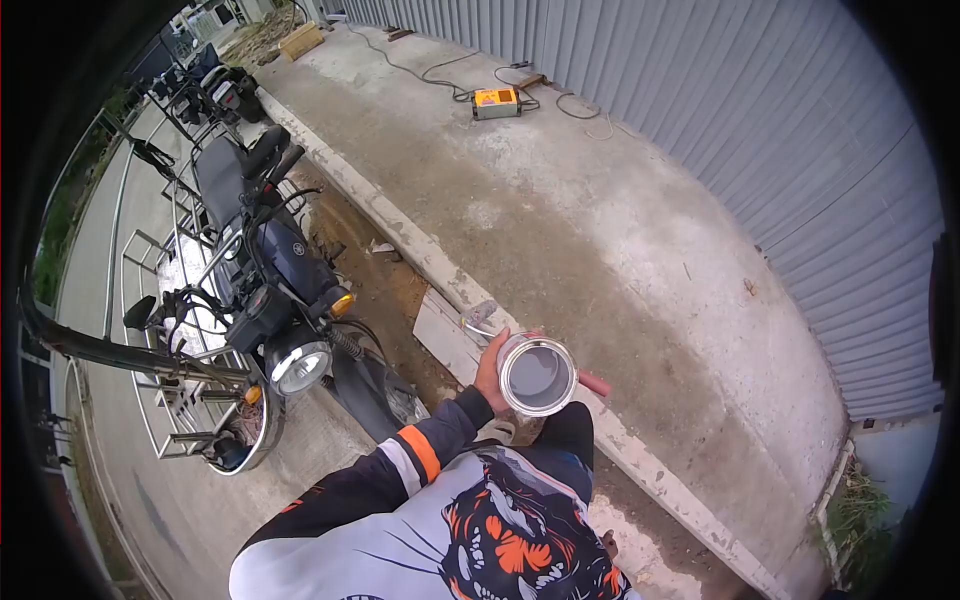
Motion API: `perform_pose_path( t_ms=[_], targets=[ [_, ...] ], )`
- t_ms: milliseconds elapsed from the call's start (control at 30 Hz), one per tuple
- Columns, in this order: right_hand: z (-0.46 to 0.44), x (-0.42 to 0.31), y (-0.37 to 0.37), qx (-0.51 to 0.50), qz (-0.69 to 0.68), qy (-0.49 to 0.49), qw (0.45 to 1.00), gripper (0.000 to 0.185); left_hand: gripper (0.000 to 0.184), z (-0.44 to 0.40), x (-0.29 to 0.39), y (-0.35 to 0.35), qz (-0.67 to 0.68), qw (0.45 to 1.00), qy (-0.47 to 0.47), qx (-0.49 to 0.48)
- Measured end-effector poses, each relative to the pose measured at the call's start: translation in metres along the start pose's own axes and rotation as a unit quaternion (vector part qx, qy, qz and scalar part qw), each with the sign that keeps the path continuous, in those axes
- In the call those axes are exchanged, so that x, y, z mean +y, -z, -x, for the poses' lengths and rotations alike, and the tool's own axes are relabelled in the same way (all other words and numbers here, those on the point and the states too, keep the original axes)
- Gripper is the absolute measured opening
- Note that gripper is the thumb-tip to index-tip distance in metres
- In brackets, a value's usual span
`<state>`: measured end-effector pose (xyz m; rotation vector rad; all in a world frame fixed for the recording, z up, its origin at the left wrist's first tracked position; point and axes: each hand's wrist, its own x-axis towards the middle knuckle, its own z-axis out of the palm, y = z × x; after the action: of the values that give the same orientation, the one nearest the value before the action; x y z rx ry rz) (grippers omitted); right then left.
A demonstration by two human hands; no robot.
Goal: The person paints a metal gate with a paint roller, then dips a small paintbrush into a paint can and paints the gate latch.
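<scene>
The left hand (487,375) has its fingers curled against the side of an open can of grey liquid (537,411); beyond them juts a red handle (595,384), concrete slab (600,270) ahead, motorcycle (270,250) leftward.

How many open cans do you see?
1: the open can, in the person's left hand, in front of their body. Others could be hidden from this view.

Under daylight, you face a stained concrete floor (600,260) bordered by a corrugated grey wall (720,120) and a pale, narrow curb (425,255).
</scene>
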<state>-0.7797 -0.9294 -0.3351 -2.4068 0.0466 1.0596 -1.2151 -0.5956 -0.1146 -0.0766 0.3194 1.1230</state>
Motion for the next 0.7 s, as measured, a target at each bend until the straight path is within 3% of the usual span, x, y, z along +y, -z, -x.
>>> perform_pose_path(
  t_ms=[133,300,400,433,500,567,600,633,667,700],
  targets=[
    [0.025,-0.099,-0.065,-0.056,0.101,-0.032,0.993,0.044,0.061,-0.085,0.051,-0.023,0.035,0.999,-0.021,0.022],
    [0.002,-0.293,-0.144,-0.088,0.211,0.037,0.973,0.049,0.064,-0.171,0.116,-0.051,0.061,0.993,-0.061,0.079],
    [-0.027,-0.467,-0.195,-0.046,0.255,0.167,0.951,0.053,0.058,-0.187,0.161,-0.123,0.003,0.976,-0.150,0.159],
    [-0.074,-0.514,-0.237,0.034,0.255,0.325,0.910,0.052,0.056,-0.188,0.178,-0.147,-0.010,0.970,-0.183,0.163],
    [-0.050,-0.686,-0.313,-0.095,0.089,0.347,0.929,0.041,0.047,-0.192,0.217,-0.184,-0.024,0.962,-0.232,0.143],
    [0.003,-0.846,-0.389,-0.156,0.019,0.405,0.901,0.043,0.035,-0.201,0.261,-0.200,0.020,0.963,-0.262,0.060],
    [-0.004,-0.911,-0.442,-0.130,-0.006,0.520,0.844,0.041,0.038,-0.212,0.285,-0.190,-0.081,0.945,-0.300,0.106],
    [0.059,-0.972,-0.462,-0.184,-0.025,0.553,0.812,0.037,0.042,-0.224,0.310,-0.179,-0.179,0.913,-0.330,0.160],
    [0.089,-1.023,-0.501,-0.173,-0.023,0.597,0.783,0.035,0.045,-0.235,0.335,-0.166,-0.228,0.890,-0.359,0.162],
    [0.111,-1.068,-0.538,-0.160,-0.022,0.639,0.752,0.033,0.044,-0.245,0.365,-0.174,-0.168,0.905,-0.353,0.170]
  ],
)
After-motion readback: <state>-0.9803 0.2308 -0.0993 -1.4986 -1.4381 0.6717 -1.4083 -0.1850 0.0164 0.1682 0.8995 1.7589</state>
